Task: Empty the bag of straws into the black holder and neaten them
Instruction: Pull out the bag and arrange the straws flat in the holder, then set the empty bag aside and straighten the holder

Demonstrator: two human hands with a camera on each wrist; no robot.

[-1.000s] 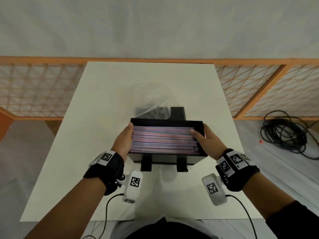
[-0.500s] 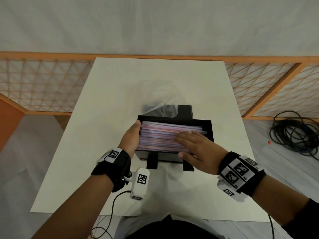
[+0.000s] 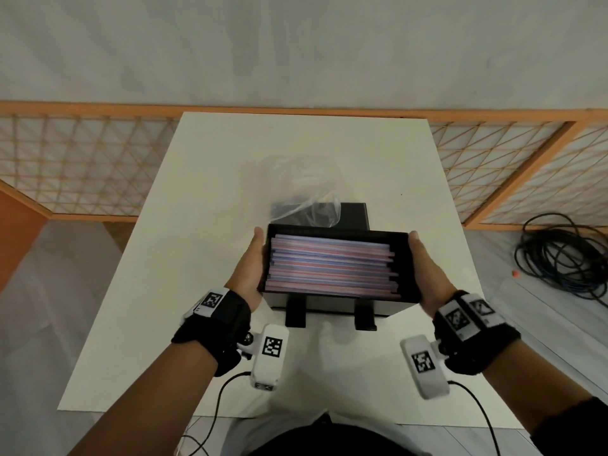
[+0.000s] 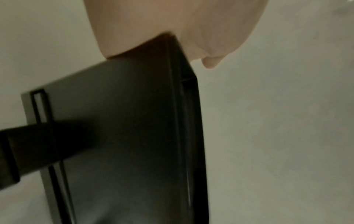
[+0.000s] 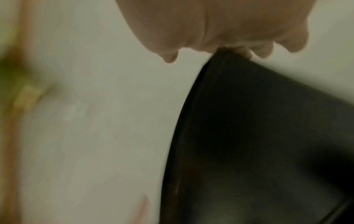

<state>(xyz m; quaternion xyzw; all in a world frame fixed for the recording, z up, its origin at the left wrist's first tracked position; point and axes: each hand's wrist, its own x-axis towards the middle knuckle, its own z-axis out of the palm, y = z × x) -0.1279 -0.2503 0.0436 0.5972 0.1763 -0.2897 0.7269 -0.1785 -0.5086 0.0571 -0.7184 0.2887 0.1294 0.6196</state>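
The black holder (image 3: 329, 302) sits near the middle of the white table (image 3: 184, 291), its open top facing me. Pink, blue and white straws (image 3: 329, 264) lie lengthwise inside, bunched against its left wall, with uneven ends and a gap on the right. My left hand (image 3: 248, 261) grips the holder's left end and my right hand (image 3: 427, 268) grips its right end. In each wrist view the holder's edge (image 4: 124, 136) (image 5: 258, 136) runs between thumb and fingers of the left hand (image 4: 172, 22) and the right hand (image 5: 220, 22). A clear plastic bag (image 3: 306, 199) lies crumpled just behind the holder.
A black box-like piece (image 3: 353, 215) stands behind the holder, partly under the bag. An orange lattice fence (image 3: 82, 166) runs behind the table on both sides. A coil of black cable (image 3: 566, 255) lies on the floor to the right.
Half a second ago my right hand lay flat on top of the straws; it has moved to the holder's right end. The left hand has stayed at the left end.
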